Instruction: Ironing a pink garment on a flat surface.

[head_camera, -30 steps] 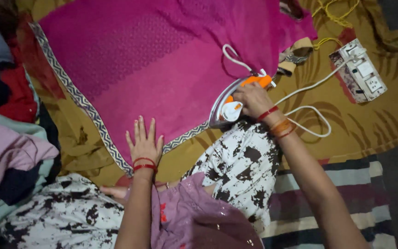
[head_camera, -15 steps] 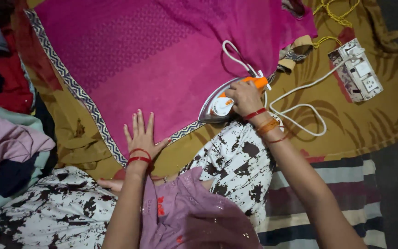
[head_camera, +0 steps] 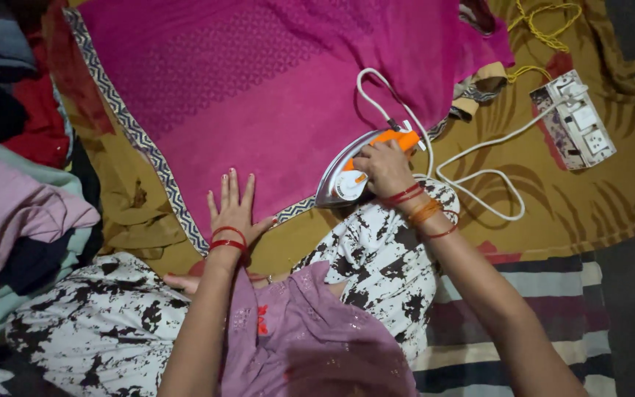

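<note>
A magenta garment with a patterned grey border lies spread flat on a mustard-brown cloth. My right hand grips the orange handle of a silver and white electric iron, which rests at the garment's lower right edge. My left hand lies flat with fingers spread on the garment's lower edge, pressing the fabric. Both wrists carry red and orange bangles.
The iron's white cord loops right to a white power strip beside a yellow cord. A pile of folded clothes sits at the left. My knees in black-and-white patterned fabric are below; a striped mat lies lower right.
The iron and my right hand have slid slightly left and down along the garment's edge. My left hand has stayed flat on the fabric.
</note>
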